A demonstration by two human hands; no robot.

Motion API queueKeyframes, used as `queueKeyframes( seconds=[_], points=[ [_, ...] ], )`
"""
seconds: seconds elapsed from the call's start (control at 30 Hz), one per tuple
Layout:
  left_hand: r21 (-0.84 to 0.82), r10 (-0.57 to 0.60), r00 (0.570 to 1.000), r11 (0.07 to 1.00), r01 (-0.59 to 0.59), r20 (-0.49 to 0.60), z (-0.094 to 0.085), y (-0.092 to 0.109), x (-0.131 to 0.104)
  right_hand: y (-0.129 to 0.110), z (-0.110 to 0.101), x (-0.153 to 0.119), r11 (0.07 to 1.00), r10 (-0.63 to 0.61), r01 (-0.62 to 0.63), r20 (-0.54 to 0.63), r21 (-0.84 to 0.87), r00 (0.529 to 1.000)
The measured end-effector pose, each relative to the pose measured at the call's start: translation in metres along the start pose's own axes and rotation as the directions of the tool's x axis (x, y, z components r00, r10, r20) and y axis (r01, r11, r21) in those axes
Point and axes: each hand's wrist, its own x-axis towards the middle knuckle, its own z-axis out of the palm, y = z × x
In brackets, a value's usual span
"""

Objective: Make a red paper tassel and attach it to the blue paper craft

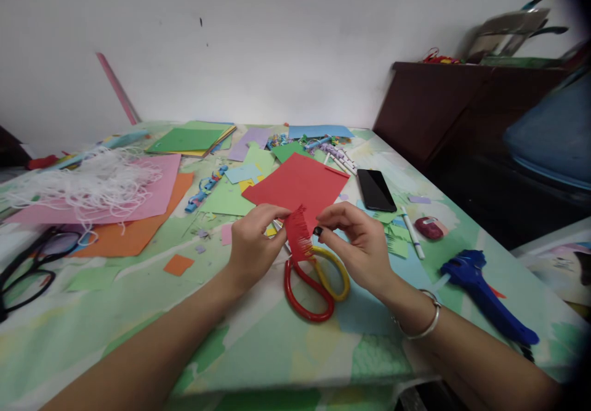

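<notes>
The only marking in sight is a small pale label on the red oval thing [429, 227] at the right of the tabletop [258, 355], too small to read; one dark phone [376, 190] lies behind it, near the far right edge; one fringed red paper strip [297, 235] is pinched upright between the thumb and forefinger of the left hand [258, 239], in front of one larger red sheet [298, 180]; the right hand [317, 224] is half curled, its thumb and forefinger nearly meeting just beside the fringe, and I cannot tell whether they grip a strand; below the strip lies one pair of scissors [318, 317], with one red and one yellow handle loop; one blue glue gun [484, 297] lies to the right, with one white marker [412, 232] beyond it; on the left are one small orange square [178, 264], one big orange sheet [141, 239], one pink sheet [159, 192] and one heap of white string [108, 174]; farther back lies one stack of coloured paper [189, 139]; one silver bangle [436, 315] circles the right wrist.
</notes>
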Motion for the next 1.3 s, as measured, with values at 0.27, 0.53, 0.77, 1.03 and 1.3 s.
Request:
queueKeyframes(
  seconds=[0.27,0.53,0.77,1.03,1.3],
  points=[
    [0.061,0.064,0.998,0.996,-0.062,-0.027,-0.001,-0.004,0.001,-0.003,-0.005,0.003,1.000,0.012,-0.011,-0.086,0.007,0.996],
    [0.074,0.038,0.998,0.997,-0.035,-0.044,0.000,-0.015,0.003,-0.008,-0.017,0.018,0.995,-0.096,0.097,-0.355,-0.013,0.930],
    [0.080,-0.059,0.998,0.995,0.062,-0.035,0.000,-0.022,0.006,0.000,-0.046,0.040,0.974,-0.193,0.225,-0.641,-0.033,0.743],
    [-0.562,-0.593,0.659,0.380,0.735,0.462,0.002,-0.016,0.013,0.007,-0.053,0.045,0.997,-0.059,0.028,-0.540,-0.065,0.840],
    [-0.614,-0.476,0.539,-0.003,0.789,0.695,0.000,0.002,0.012,0.006,-0.022,0.025,0.996,-0.026,0.033,0.081,-0.086,0.996]
  ],
)
